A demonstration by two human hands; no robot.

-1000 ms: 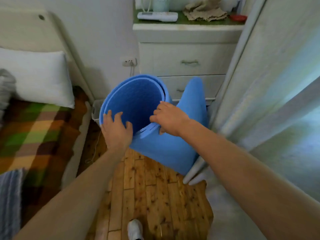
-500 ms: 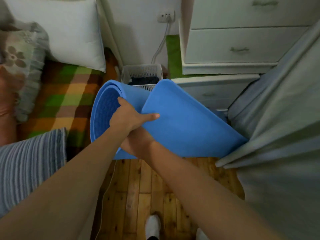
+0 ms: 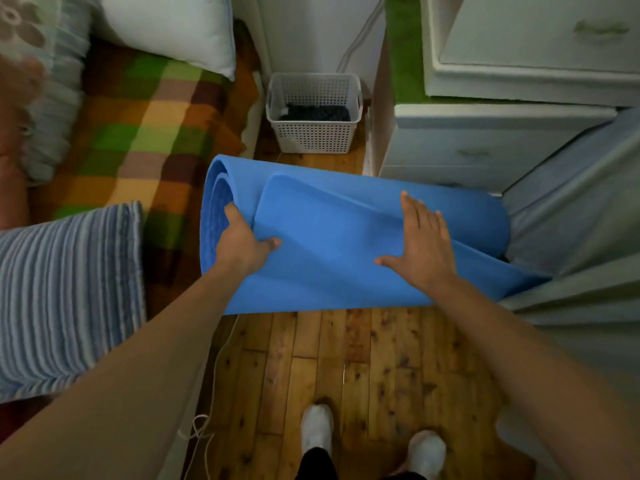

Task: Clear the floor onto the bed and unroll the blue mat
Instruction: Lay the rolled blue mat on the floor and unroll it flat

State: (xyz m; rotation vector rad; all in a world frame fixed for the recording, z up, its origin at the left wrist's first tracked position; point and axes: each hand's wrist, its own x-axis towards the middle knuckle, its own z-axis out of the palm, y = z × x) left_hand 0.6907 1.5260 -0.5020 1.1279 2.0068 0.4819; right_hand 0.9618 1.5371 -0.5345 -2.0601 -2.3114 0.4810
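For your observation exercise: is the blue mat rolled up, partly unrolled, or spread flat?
Partly unrolled. The blue mat shows coiled layers at its left end, gripped by the left hand, while a loose flap drapes forward under the flat right hand.

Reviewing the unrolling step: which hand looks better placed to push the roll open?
Probably the right hand: it lies flat and open on top of the blue mat, free to push. The left hand is curled around the roll's end, anchoring it.
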